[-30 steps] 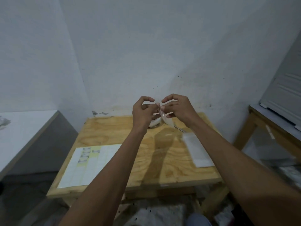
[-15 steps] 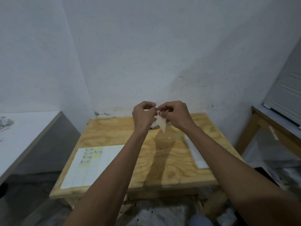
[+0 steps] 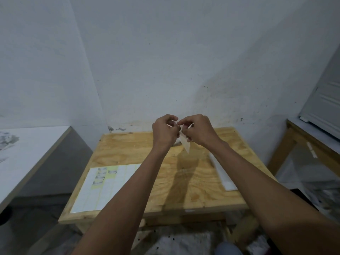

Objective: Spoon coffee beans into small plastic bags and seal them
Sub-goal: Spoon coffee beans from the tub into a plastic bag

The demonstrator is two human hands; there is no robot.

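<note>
Left hand and right hand both pinching the small plastic bag between them, held up over the wooden table, label sheet below left.

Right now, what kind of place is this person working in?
Probably a small, bare workroom for hand packing: a plain plywood table against rough white walls, with a label sheet on it.

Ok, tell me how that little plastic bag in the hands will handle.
Probably floppy: the small plastic bag hangs thin from where the left hand and right hand pinch it. Likely very light; it looks flat and empty. Possibly slippery, being smooth film.
</note>
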